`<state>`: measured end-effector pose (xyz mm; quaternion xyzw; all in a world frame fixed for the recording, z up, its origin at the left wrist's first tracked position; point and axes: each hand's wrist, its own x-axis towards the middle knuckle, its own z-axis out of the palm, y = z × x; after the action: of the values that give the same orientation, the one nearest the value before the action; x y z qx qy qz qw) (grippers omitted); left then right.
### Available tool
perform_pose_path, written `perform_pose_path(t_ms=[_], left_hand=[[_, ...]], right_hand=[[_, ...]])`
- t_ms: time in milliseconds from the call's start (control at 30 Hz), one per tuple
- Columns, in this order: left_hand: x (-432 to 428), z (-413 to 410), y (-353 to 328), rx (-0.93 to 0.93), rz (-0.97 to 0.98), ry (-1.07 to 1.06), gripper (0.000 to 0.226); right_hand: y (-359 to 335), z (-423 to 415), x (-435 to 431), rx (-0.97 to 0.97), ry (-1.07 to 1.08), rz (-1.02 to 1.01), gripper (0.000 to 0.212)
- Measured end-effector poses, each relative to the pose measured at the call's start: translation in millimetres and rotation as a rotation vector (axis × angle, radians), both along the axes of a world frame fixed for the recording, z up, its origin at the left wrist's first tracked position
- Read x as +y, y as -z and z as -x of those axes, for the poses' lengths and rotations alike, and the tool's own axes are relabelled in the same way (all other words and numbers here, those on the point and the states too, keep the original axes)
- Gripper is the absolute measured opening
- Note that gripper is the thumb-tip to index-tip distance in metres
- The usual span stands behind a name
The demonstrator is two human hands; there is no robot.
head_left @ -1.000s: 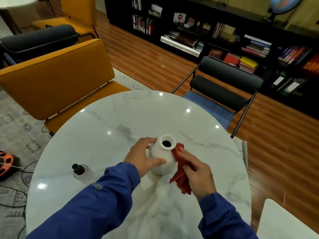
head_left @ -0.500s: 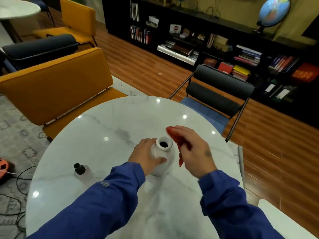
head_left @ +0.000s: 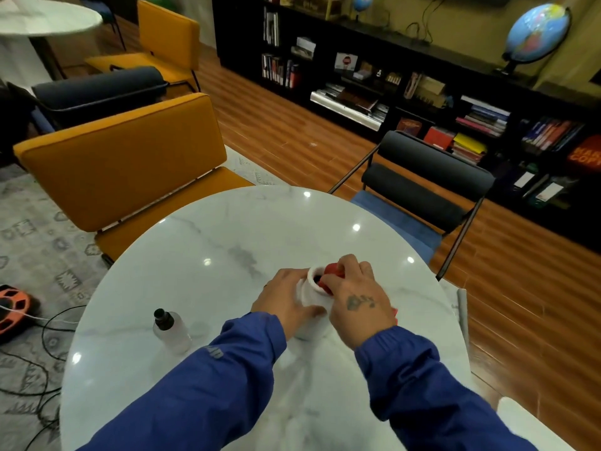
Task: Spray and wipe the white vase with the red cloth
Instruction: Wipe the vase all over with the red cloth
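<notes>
The white vase stands upright on the round marble table, near its middle. My left hand wraps around the vase's left side and steadies it. My right hand holds the red cloth bunched under the fingers and presses it onto the vase's rim and right shoulder. Most of the cloth is hidden under that hand; a small red corner shows at its right edge. A clear spray bottle with a black cap stands on the table to the left, apart from both hands.
An orange chair stands at the table's far left, a black chair with a blue seat at the far right. A dark bookshelf lines the back wall. Cables and an orange reel lie on the rug at left.
My right hand has carried the red cloth from the vase's right side up onto its rim. My left hand has stayed on the vase. The camera has tilted up a little.
</notes>
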<state>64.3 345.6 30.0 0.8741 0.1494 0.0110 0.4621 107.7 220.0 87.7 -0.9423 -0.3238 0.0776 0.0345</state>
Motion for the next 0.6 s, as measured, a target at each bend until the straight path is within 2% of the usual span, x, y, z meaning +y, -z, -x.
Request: perform_pose_path(t_ms=[100, 200, 300, 367, 400, 500, 567, 600], left_hand=[[0.0, 0.9, -3.1, 0.014, 0.013, -0.010, 0.034], [-1.7, -0.3, -5.2, 0.033, -0.013, -0.007, 0.034], [1.0, 4.0, 1.3, 0.087, -0.041, -0.012, 0.051], [4.5, 13.5, 6.8, 0.064, -0.031, -0.080, 0.060], [5.4, 20.2, 6.6, -0.002, 0.007, -0.145, 0.057], [2.0, 38.1, -5.8, -0.203, 0.242, -0.343, 0.027], [-5.4, 45.4, -17.9, -0.239, 0.458, -0.358, 0.015], [-8.5, 47.4, -21.5, -0.248, 0.531, -0.346, 0.017]], right_hand=[[1.3, 0.9, 2.2, 0.254, 0.203, -0.311, 0.028], [-10.6, -4.5, -10.6, 0.497, 0.373, -0.673, 0.046], [-14.3, -9.9, -24.8, 0.548, 0.405, -0.823, 0.057], [-10.4, -13.3, -31.0, 0.571, 0.466, -0.947, 0.054], [-8.9, -13.6, -32.5, 0.589, 0.508, -1.010, 0.051], [-9.5, -4.0, -25.6, 0.568, 0.516, -1.108, 0.041], [-11.0, 9.7, -12.4, 0.556, 0.431, -1.109, 0.035], [-10.7, 17.3, -4.6, 0.559, 0.382, -1.098, 0.032]])
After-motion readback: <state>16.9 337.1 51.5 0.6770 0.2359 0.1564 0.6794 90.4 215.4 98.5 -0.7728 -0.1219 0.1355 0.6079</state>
